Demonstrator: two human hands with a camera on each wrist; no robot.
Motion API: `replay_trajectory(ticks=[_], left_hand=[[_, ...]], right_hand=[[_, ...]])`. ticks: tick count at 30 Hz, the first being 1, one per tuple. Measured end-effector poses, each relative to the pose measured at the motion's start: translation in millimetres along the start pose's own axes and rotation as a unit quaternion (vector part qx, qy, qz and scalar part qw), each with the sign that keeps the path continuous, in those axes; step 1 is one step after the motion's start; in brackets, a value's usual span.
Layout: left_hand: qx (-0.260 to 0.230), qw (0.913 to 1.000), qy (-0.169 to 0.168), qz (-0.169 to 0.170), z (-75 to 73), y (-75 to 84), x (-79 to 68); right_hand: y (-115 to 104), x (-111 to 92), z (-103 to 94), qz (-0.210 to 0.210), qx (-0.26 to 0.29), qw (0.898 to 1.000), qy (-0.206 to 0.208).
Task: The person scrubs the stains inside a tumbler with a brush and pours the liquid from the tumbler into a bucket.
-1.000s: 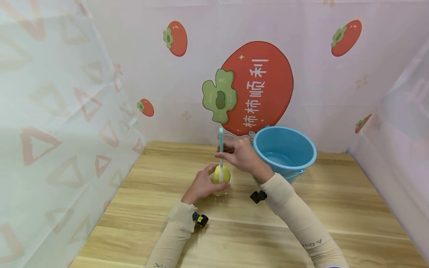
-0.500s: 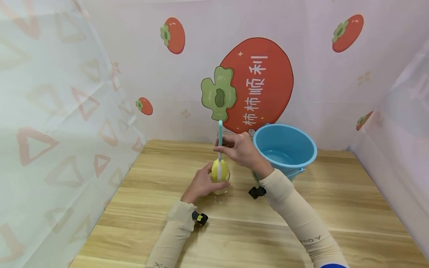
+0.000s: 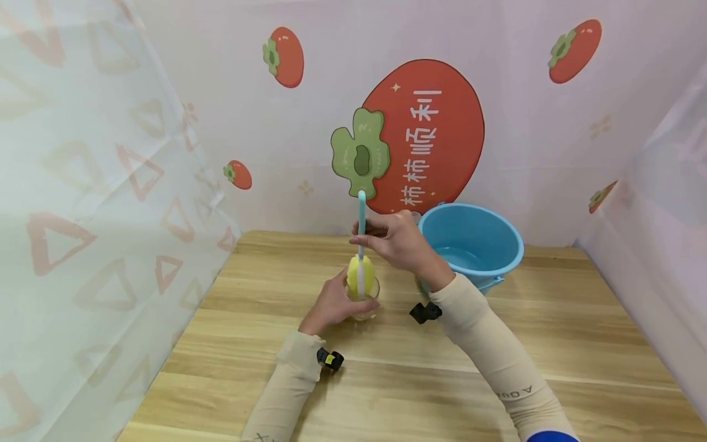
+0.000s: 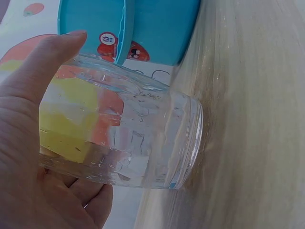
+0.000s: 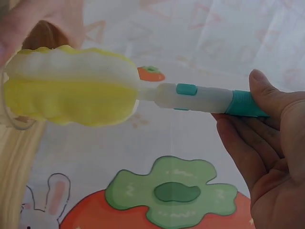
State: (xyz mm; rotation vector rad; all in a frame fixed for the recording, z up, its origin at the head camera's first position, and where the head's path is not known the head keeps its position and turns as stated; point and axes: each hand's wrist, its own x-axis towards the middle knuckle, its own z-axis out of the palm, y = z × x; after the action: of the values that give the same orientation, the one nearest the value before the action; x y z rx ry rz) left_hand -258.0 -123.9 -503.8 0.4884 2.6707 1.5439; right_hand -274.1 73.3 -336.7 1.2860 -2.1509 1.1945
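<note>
My left hand grips a clear drinking glass round its side, thumb on one side and fingers on the other. The glass stands upright, its base at the wooden table. In the right wrist view, the yellow-and-white sponge head of a cup brush has its lower end inside the glass mouth, while most of it shows above the rim. My right hand pinches the brush's teal and white handle between thumb and fingers, above the sponge. The brush stands nearly upright.
A light-blue bucket stands on the table just right of my right hand, near the back. The wooden table meets a white printed backdrop behind, with white sheets at both sides.
My right hand has drawn the cup brush upward, so more of its sponge shows above the glass. My left hand and the glass have stayed in nearly the same place.
</note>
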Motion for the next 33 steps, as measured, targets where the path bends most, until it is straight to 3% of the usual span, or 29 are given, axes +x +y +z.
replay_trajectory(ticks=[4,13,24,33], left_hand=[[0.003,1.0000,-0.001,0.004,-1.4,-0.1,1.6],[-0.008,0.9994,-0.010,-0.031,-1.3,0.0,-2.0],[0.008,1.0000,0.003,-0.001,-1.9,1.3,1.8],[-0.007,0.9993,-0.014,-0.034,-1.3,2.8,-0.7]], right_hand=[[1.9,0.5,2.0,0.005,0.007,1.000,-0.003],[21.4,-16.1,24.3,0.033,-0.004,0.999,-0.010],[-2.0,0.0,-2.0,-0.006,0.008,1.000,0.011],[18.4,-19.1,22.0,0.029,-0.010,1.000,-0.003]])
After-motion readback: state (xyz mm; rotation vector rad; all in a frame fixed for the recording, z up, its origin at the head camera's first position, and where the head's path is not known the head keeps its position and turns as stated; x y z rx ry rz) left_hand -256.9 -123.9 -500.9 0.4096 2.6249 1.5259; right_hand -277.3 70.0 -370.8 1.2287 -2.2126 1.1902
